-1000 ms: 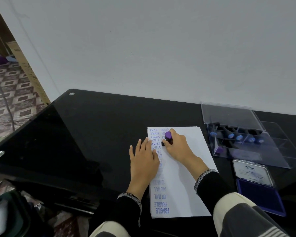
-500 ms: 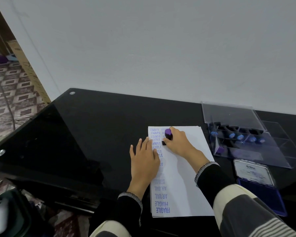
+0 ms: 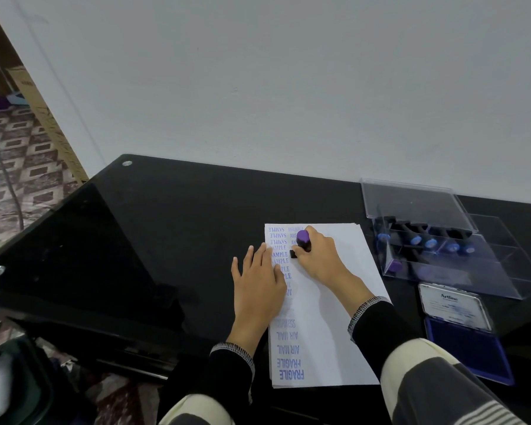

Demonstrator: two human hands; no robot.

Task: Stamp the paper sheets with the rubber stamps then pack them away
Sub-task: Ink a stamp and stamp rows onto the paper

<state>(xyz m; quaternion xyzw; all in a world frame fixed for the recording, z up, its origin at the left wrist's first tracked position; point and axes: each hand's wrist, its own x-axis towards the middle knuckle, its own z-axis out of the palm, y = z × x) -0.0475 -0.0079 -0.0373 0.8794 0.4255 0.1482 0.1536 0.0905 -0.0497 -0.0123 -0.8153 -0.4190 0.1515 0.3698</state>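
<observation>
Little moved, right hand (image 3: 318,259) still gripping purple stamp (image 3: 303,240) on paper (image 3: 328,332), left hand (image 3: 258,289) flat

paper sheet (image 3: 325,317): SAMPLE, AIR MAIL, FRAGILE | ink pad lid (image 3: 452,306): Artline

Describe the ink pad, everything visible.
The ink pad lies open on the black table, right of the paper sheets and near the clear stamp case. Its dark blue pad faces up; the hinged lid, labelled Artline, is folded back. Neither hand touches it.
</observation>
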